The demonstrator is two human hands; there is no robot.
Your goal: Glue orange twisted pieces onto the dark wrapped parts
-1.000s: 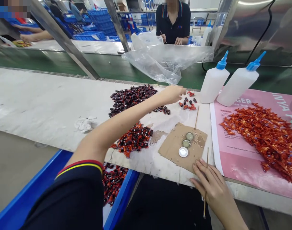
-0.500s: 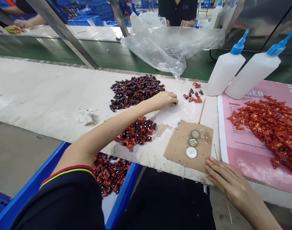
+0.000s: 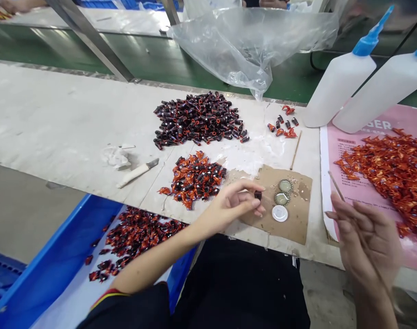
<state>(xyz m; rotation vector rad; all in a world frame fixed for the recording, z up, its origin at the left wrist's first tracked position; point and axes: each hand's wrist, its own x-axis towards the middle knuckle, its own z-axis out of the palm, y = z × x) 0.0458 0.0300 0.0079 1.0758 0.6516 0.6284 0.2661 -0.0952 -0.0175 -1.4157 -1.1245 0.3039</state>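
Observation:
My left hand (image 3: pixel 234 203) pinches a small dark tube piece (image 3: pixel 258 195) over the edge of a brown cardboard scrap (image 3: pixel 299 217). On the cardboard lie two metal bottle caps (image 3: pixel 282 192) and a white cap (image 3: pixel 280 213). My right hand (image 3: pixel 367 237) is raised at the right, blurred, its fingers closed loosely round a thin wooden stick (image 3: pixel 335 185). A pile of dark tube pieces (image 3: pixel 197 121) lies farther back, and a smaller pile of dark-and-orange pieces (image 3: pixel 194 178) sits just left of my left hand.
Two white glue bottles with blue nozzles (image 3: pixel 341 80) lean at the back right. A heap of orange pieces (image 3: pixel 393 169) covers a pink sheet (image 3: pixel 362 192). A clear plastic bag (image 3: pixel 252 43), a small knife (image 3: pixel 138 172), a blue bin (image 3: pixel 57 269) and a second stick (image 3: pixel 295 150) are nearby.
My left hand has drawn back from the dark pile to the cardboard with one dark piece in its fingers. My right hand has lifted off the table edge with the stick.

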